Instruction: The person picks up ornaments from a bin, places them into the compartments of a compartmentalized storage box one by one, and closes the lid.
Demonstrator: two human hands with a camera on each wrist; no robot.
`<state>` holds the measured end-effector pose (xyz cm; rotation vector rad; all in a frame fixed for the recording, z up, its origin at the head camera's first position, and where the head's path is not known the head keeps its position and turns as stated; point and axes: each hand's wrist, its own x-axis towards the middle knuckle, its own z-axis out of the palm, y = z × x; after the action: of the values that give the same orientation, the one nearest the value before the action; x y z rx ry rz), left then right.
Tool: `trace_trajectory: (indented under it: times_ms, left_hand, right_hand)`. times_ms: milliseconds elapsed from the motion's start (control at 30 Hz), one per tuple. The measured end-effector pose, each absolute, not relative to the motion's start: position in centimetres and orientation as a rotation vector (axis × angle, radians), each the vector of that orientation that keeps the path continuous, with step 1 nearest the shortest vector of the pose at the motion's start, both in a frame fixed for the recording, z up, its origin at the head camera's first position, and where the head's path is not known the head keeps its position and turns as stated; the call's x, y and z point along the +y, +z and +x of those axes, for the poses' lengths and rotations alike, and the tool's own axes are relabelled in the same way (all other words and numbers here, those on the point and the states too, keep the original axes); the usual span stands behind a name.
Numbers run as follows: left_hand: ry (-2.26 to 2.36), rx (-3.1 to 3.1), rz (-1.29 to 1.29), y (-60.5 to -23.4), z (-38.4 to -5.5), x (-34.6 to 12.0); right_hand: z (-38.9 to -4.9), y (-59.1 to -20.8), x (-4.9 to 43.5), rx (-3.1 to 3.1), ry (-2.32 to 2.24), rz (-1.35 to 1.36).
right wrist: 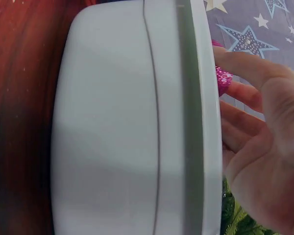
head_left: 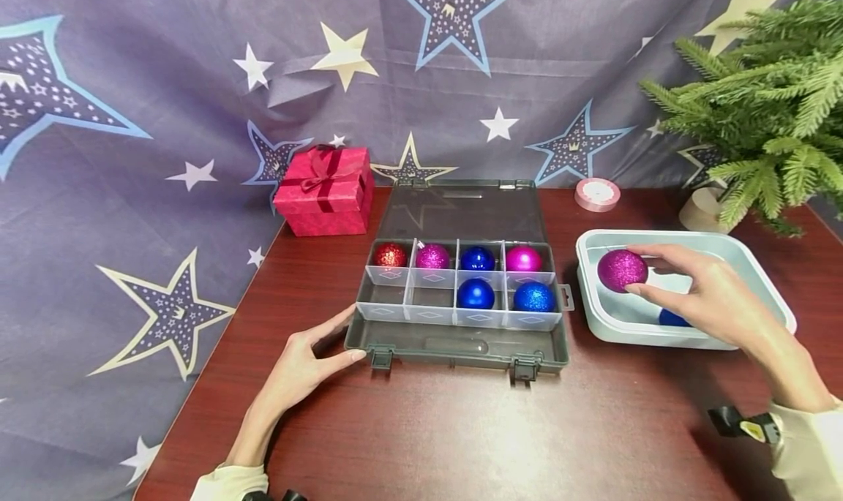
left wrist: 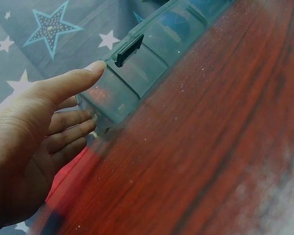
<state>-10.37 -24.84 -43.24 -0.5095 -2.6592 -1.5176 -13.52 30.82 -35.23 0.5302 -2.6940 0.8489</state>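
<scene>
My right hand [head_left: 718,296] pinches a glittery magenta Christmas ball [head_left: 622,270] between thumb and fingers, over the left part of a pale blue tub [head_left: 767,289]. Part of a blue ball [head_left: 673,318] shows in the tub beneath that hand. With thumb at the front and fingers along the side, my left hand [head_left: 303,366] touches the near left corner of a dark see-through organizer box [head_left: 454,351]. Its back row holds a red ball [head_left: 391,255], a pink glitter ball [head_left: 432,257], a dark blue ball [head_left: 477,259] and a magenta ball [head_left: 524,259]. Two blue balls sit in the front row, right half.
The box's lid [head_left: 464,212] leans open toward the star-patterned cloth [head_left: 395,106]. A red gift box [head_left: 326,194] stands back left, and a pink ribbon roll [head_left: 597,194] lies behind the tub. At the right rises a small artificial fir tree [head_left: 770,99].
</scene>
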Motion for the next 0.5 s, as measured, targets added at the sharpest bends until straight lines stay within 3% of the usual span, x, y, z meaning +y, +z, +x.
trace_trajectory:
  times_ms: [500]
  left_hand:
    - [-1.519, -2.656, -0.511, -43.3, -10.4, -24.8]
  right_hand:
    - [-13.8, -34.9, 29.1, -2.587, 0.844, 0.617]
